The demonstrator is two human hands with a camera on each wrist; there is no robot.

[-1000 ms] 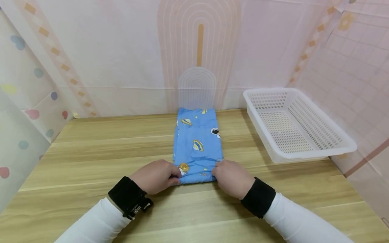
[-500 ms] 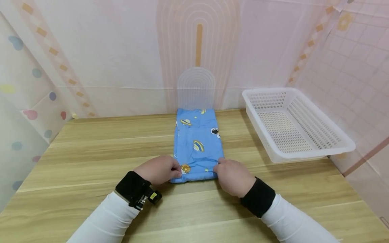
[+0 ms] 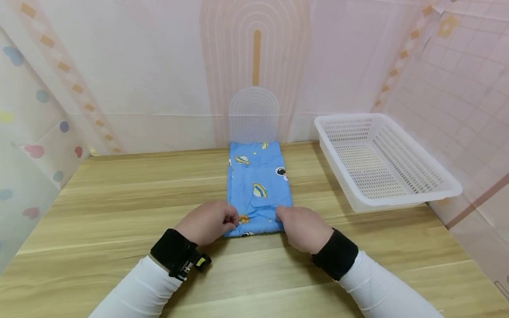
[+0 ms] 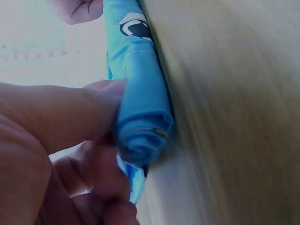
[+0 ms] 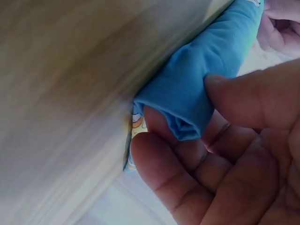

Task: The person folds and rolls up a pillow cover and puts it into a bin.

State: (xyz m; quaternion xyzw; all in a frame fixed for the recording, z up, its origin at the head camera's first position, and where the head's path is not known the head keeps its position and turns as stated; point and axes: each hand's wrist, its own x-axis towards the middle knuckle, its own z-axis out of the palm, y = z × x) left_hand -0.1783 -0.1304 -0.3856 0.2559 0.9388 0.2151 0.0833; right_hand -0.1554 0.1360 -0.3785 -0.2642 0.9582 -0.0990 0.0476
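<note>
A blue cloth [image 3: 260, 172] printed with ringed planets and astronauts lies on the table as a long folded strip, its near end rolled up. My left hand [image 3: 207, 223] pinches the left end of that roll between thumb and fingers. In the left wrist view, the roll [image 4: 143, 89] shows its spiral layers at the end. At the opposite end, my right hand [image 3: 304, 227] holds the roll, thumb on one side and curled fingers on the other. The right wrist view shows the rolled cloth [image 5: 187, 84] with a small opening at its end, a fingertip partly under it.
A white perforated plastic basket [image 3: 381, 168] stands at the back right of the wooden table [image 3: 139, 190], and nothing shows inside it. A pale patterned wall covering [image 3: 159, 79] rises behind the table and along both sides.
The cloth's near end has rolled slightly farther from me, and an astronaut print now shows at its front edge. My left hand has moved a little forward; the right hand has barely shifted.
</note>
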